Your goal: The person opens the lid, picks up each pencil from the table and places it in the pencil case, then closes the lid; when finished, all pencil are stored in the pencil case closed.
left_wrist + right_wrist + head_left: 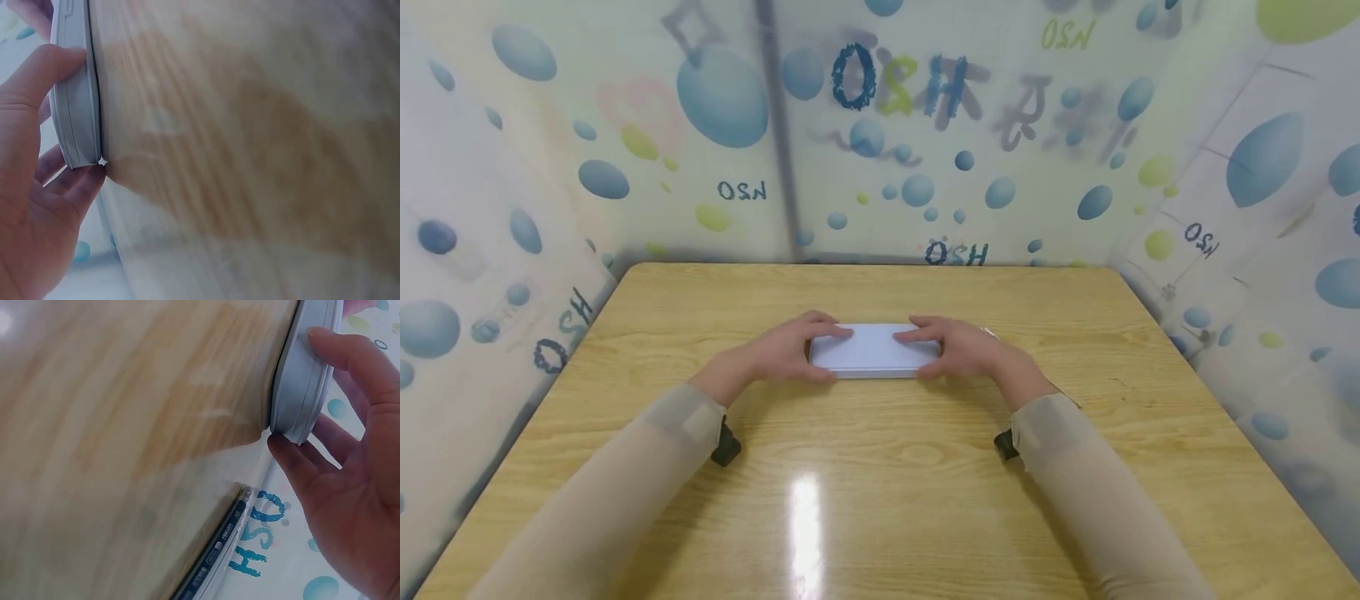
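A flat, white, rectangular case (876, 348) lies on the wooden table, its long side facing me. My left hand (787, 348) grips its left end and my right hand (964, 348) grips the right end. In the left wrist view, the left thumb (67, 62) presses on the near long side of the case (76, 109), with other fingers at its end and behind it. The right wrist view shows the right thumb (322, 336) likewise on the near side of the case (299, 381). A seam runs along that side, and the lid looks shut. What it contains is hidden.
Just beyond the right hand, a dark pencil (215, 550) in clear wrapping lies on the table (880, 508), mostly hidden in the head view. Patterned walls (880, 183) stand behind the table and along both sides. Dark wrist devices (726, 444) hang below both sleeves.
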Tool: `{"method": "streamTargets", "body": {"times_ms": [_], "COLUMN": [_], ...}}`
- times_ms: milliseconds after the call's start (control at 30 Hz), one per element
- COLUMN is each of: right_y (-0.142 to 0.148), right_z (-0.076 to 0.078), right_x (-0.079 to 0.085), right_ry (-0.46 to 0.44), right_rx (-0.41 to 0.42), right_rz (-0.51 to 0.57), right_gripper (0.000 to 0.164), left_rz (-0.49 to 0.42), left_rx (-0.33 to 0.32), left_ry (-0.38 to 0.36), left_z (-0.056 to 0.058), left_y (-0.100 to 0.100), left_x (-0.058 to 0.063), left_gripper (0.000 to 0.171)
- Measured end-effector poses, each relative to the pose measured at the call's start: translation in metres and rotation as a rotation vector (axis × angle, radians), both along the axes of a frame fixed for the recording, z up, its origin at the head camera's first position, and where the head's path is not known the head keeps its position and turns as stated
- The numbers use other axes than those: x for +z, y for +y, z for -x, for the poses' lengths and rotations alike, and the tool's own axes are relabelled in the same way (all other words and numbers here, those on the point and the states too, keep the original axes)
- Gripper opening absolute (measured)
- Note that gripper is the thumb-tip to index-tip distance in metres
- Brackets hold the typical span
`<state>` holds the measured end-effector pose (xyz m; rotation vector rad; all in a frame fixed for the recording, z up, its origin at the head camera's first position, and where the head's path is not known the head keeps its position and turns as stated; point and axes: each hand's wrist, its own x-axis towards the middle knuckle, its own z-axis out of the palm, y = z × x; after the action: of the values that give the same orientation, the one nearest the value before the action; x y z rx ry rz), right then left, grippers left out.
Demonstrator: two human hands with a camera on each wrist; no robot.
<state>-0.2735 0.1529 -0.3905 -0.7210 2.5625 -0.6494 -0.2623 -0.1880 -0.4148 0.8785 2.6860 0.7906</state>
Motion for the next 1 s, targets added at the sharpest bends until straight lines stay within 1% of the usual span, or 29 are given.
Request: {"method": "streamTargets", "body": {"times_ms": [133,333,567,733,933,1000], "right_y": [-0.001,-0.002,-0.002,-0.003,-0.001,0.0], "right_z": [0.002,0.006,0.009,0.012,0.014,0.013], "right_x": [0.005,0.007,0.007,0.007,0.008,0.007], "right_ry": [-0.018,-0.011,-0.01,0.002,-0.028,-0.031], "right_rx": [-0.012,0.008,0.005,0.029,-0.009,-0.007], "right_rz": [-0.018,-0.027,-0.025,-0.037,0.002,0.01], "right_gripper": [0.066,0.066,0.065,0.065,0.064,0.063], "left_rz": [0.016,0.023,0.022,0.032,0.041,0.042], "left_rx": [0.01,0.026,0.029,0.035,0.036,0.035], "left_ry": [-0.017,-0.035,-0.024,-0.02,-0.014,-0.016], "left_z": [-0.001,-0.003,-0.004,-0.005,-0.006,-0.006], "left_y": [0.003,0.004,0.003,0.003,0.004,0.004], "left_x": [0.002,0.004,0.005,0.006,0.008,0.008], "left_gripper": [0.071,0.07,0.07,0.069,0.072,0.073]}}
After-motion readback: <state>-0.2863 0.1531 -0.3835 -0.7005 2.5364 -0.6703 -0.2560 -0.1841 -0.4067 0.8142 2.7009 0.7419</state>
